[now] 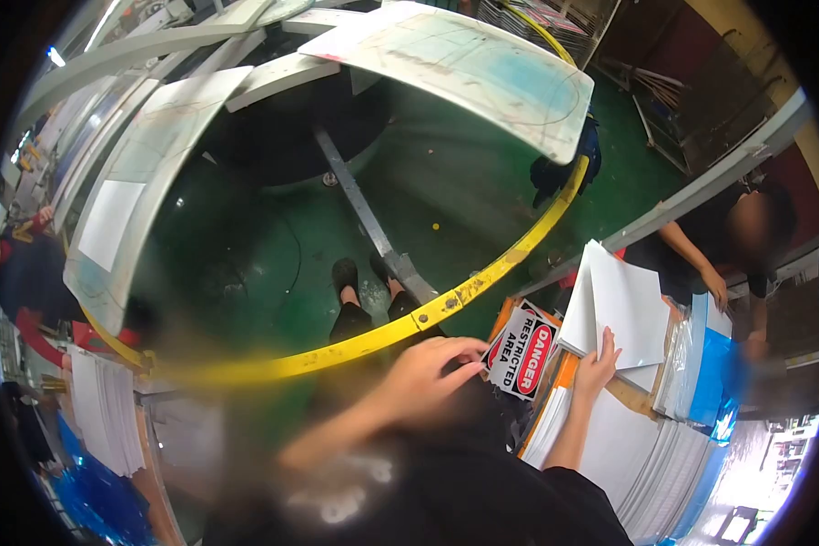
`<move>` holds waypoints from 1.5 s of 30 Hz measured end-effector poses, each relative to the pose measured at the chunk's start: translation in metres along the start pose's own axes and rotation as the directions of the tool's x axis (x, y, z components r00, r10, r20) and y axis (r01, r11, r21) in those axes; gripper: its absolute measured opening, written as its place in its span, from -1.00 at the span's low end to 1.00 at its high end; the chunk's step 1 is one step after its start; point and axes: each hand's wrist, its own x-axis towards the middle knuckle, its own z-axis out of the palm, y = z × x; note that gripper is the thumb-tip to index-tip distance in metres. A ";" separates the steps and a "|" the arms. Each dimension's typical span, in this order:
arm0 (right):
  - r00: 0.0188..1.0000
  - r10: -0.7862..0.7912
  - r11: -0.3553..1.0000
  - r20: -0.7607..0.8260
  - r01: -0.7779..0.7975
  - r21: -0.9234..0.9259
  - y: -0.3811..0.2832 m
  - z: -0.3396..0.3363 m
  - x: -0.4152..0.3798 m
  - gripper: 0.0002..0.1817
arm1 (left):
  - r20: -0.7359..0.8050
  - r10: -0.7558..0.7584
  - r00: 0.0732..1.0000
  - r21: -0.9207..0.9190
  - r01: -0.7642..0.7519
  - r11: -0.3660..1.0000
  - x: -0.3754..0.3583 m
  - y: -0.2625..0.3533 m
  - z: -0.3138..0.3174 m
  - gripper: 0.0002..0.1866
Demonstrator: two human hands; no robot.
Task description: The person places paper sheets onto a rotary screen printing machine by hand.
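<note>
My left hand (428, 371) is at the middle, its thumb and index finger pinched at the left corner of a sign (523, 350) that reads DANGER RESTRICTED AREA. This red, black and white sign lies over other signs on a stack, tilted in my view. To its right, my right hand (597, 369) rests with its fingers stretched out against the lower edge of white sheets (630, 305). The upper sheets are slightly fanned apart. Whether my right thumb goes under a sheet is hidden.
A yellow curved rail (364, 350) runs before me. Beyond it hang pale print platens (464, 68), one with a white sheet (109, 223). More white sheets (105, 409) are stacked at left. A person (714, 246) works at right, beside blue-wrapped stacks (705, 373). Another person stands far left.
</note>
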 end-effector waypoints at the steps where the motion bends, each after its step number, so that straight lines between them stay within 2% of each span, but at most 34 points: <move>1: 0.998 -0.039 0.998 -0.050 0.036 -0.050 -0.005 -0.002 -0.003 -0.40 | 0.075 -0.133 0.988 -0.106 0.140 0.984 0.007 0.001 0.012 -0.65; 3: 0.981 -0.092 0.995 -0.172 0.085 -0.047 -0.006 0.003 -0.010 -0.38 | 0.256 -0.160 0.953 -0.294 0.235 0.927 0.025 -0.002 0.039 -0.51; 4: 0.966 -0.120 0.993 -0.230 0.112 -0.047 -0.007 0.005 -0.014 -0.37 | 0.329 -0.176 0.928 -0.198 0.250 0.948 0.037 -0.002 0.053 -0.43; 6: 0.947 -0.194 0.977 -0.256 0.163 -0.138 -0.013 -0.001 -0.021 -0.37 | 0.318 -0.030 0.948 -0.227 0.107 0.968 0.062 -0.082 0.142 -0.31; 7: 0.934 -0.236 0.964 -0.268 0.191 -0.185 -0.018 -0.005 -0.023 -0.36 | 0.353 -0.095 0.931 -0.320 0.216 0.922 0.070 -0.077 0.154 -0.26; 9: 0.887 -0.324 0.940 -0.327 0.266 -0.212 -0.030 -0.016 -0.031 -0.57 | 0.320 -0.044 0.946 -0.542 0.221 0.810 0.087 -0.092 0.205 -0.26; 11: 0.895 -0.345 0.881 -0.283 0.205 -0.426 -0.005 -0.011 -0.046 -0.60 | 0.325 -0.069 0.943 -0.644 0.274 0.714 0.090 -0.066 0.209 -0.31; 13: 0.864 -0.366 0.910 -0.347 0.253 -0.328 -0.036 -0.020 -0.056 -0.60 | 0.258 -0.022 0.966 -0.888 0.246 0.389 0.089 -0.057 0.229 -0.36; 14: 0.850 -0.369 0.920 -0.375 0.277 -0.276 -0.050 -0.025 -0.061 -0.60 | 0.167 0.014 0.986 -0.983 0.166 0.074 0.083 -0.060 0.260 -0.38; 17: 0.889 -0.347 0.937 -0.297 0.320 -0.138 -0.064 -0.029 -0.068 -0.61 | -0.052 0.213 0.976 -0.911 0.041 -0.410 0.083 -0.061 0.263 -0.47; 18: 0.908 -0.371 0.928 -0.196 0.354 -0.113 -0.059 -0.030 -0.070 -0.48 | -0.138 0.369 0.919 -0.888 0.050 -0.457 0.094 -0.060 0.239 -0.48; 19: 0.909 -0.364 0.924 -0.200 0.380 0.043 -0.065 -0.029 -0.072 -0.40 | -0.157 0.232 0.960 -0.978 -0.117 -0.175 0.083 -0.041 0.222 -0.48; 20: 0.912 -0.357 0.896 -0.203 0.396 0.201 -0.077 -0.029 -0.074 -0.31 | -0.172 0.087 0.981 -0.958 -0.187 0.217 0.072 -0.020 0.204 -0.49; 21: 0.915 -0.350 0.845 -0.202 0.402 0.354 -0.086 -0.030 -0.075 -0.21 | -0.183 -0.056 0.981 -0.839 -0.126 0.529 0.062 0.000 0.186 -0.50; 22: 0.896 -0.413 0.826 -0.160 0.443 0.349 -0.087 -0.031 -0.074 -0.14 | -0.228 0.057 0.972 -0.969 -0.232 0.080 0.063 -0.002 0.178 -0.51; 24: 0.846 -0.528 0.783 -0.069 0.517 0.347 -0.080 -0.037 -0.074 0.01 | -0.236 -0.150 0.960 -0.967 -0.217 0.130 0.051 0.018 0.162 -0.57; 25: 0.836 -0.534 0.780 -0.125 0.545 0.307 -0.078 -0.041 -0.069 -0.01 | -0.235 -0.251 0.939 -0.968 -0.202 0.151 0.045 0.034 0.148 -0.59; 26: 0.819 -0.543 0.775 -0.187 0.574 0.265 -0.077 -0.044 -0.060 -0.02 | -0.200 -0.227 0.953 -0.909 -0.094 0.406 0.047 0.035 0.124 -0.60; 27: 0.796 -0.551 0.768 -0.251 0.601 0.220 -0.076 -0.047 -0.046 -0.03 | -0.156 -0.215 0.964 -0.775 0.015 0.631 0.052 0.034 0.097 -0.61; 29: 0.738 -0.564 0.756 -0.370 0.642 0.127 -0.084 -0.057 -0.023 -0.06 | -0.070 -0.225 0.972 -0.598 0.140 0.789 0.055 0.030 0.047 -0.61; 31: 0.830 -0.333 0.913 -0.448 0.403 0.067 -0.124 -0.078 0.008 -0.13 | 0.008 -0.233 0.972 -0.633 0.185 0.751 0.051 0.023 0.000 -0.61; 34: 0.932 -0.221 0.974 -0.288 0.195 -0.117 -0.112 -0.083 0.057 -0.17 | -0.149 -0.262 0.953 -0.535 0.145 0.832 0.035 0.007 -0.064 -0.60; 35: 0.970 -0.166 0.975 -0.180 0.189 0.118 -0.117 -0.076 0.066 -0.16 | -0.245 -0.310 0.919 -0.483 0.162 0.861 0.031 -0.004 -0.078 -0.60; 37: 0.989 -0.126 0.838 0.080 0.064 0.541 -0.146 -0.052 0.088 -0.13 | -0.354 -0.250 0.901 -0.718 -0.090 0.691 0.016 -0.015 -0.109 -0.58; 39: 0.981 -0.188 0.762 0.046 0.116 0.637 -0.181 -0.016 0.102 -0.08 | -0.475 -0.245 0.845 -0.701 -0.195 0.686 0.007 -0.017 -0.147 -0.56; 41: 0.985 -0.172 0.874 0.032 0.137 0.467 -0.235 0.012 0.108 -0.05 | -0.550 -0.302 0.779 -0.638 -0.158 0.754 -0.002 -0.023 -0.186 -0.54; 44: 0.939 -0.338 0.903 0.060 0.306 0.300 -0.286 0.077 0.135 0.03 | -0.680 -0.115 0.724 -0.257 -0.088 0.962 -0.009 -0.063 -0.241 -0.47; 45: 0.922 -0.376 0.906 0.086 0.348 0.240 -0.309 0.092 0.137 0.05 | -0.707 -0.064 0.705 -0.063 0.027 0.998 -0.012 -0.074 -0.259 -0.43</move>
